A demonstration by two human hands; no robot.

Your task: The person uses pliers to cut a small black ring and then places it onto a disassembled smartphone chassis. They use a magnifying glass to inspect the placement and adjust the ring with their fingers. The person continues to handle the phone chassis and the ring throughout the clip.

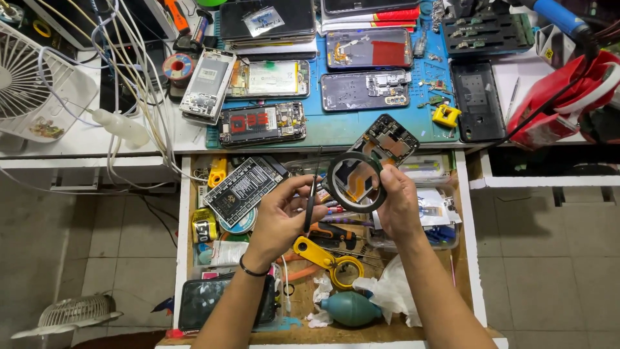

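My right hand (397, 203) grips a roll of black tape (334, 183) together with an opened phone body (387, 140), whose boards and orange flex cable show through the ring. My left hand (284, 216) holds thin black tweezers (310, 205), their tip raised toward the left edge of the roll. Both hands hover above an open wooden drawer (185, 213) that is pulled out from the white workbench.
Several opened phones lie on a blue work mat (426, 123) on the bench. The drawer holds yellow scissors (326, 258), a teal air blower (349, 309), a dark phone (200, 300) and small tools. White fans stand at upper left (26, 84) and lower left (71, 313). White cables (139, 84) hang at left.
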